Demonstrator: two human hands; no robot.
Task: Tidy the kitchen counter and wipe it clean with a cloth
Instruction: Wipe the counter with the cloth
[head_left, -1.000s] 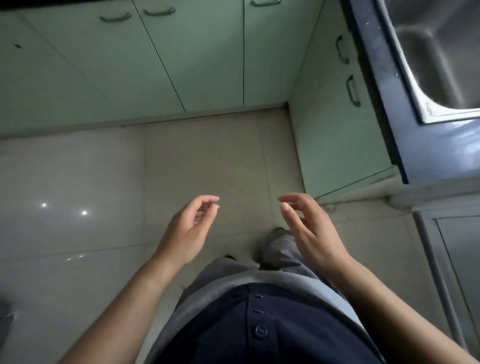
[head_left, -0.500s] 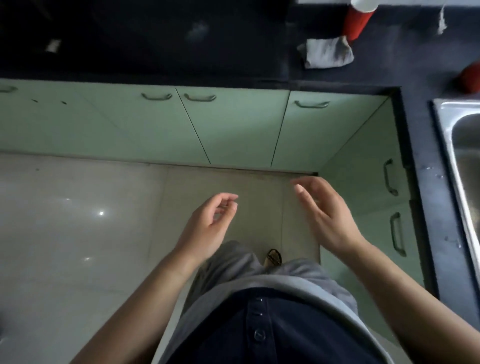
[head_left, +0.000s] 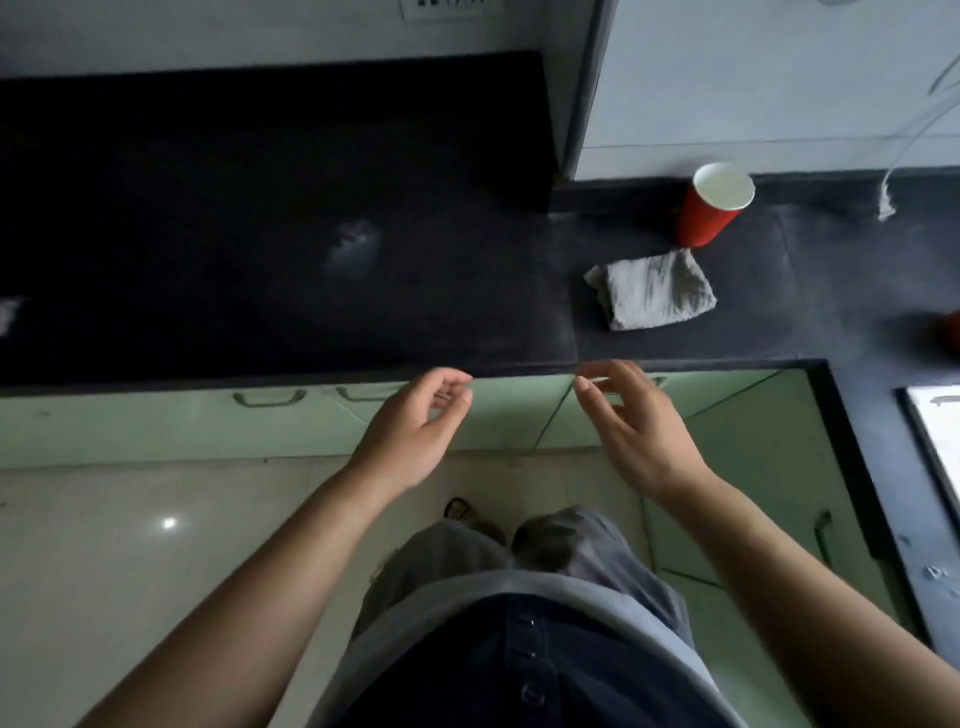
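**Task Status: Not Yet Started**

While the grey cloth (head_left: 652, 291) lies crumpled and untouched on the dark surface (head_left: 260, 208) at centre right of the frame, no tidying or wiping appears done. A red cup (head_left: 714, 205) stands just above the cloth, and pale smudges (head_left: 353, 244) remain on the surface at centre left. Both steps are judged outstanding. The left hand (head_left: 410, 431) and right hand (head_left: 634, 426) hover empty before the surface edge, fingers loosely curled, half open, touching nothing.

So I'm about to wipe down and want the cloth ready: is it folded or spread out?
Folded. The grey cloth lies on the dark counter as a compact bundle with doubled edges, just in front of the red cup.
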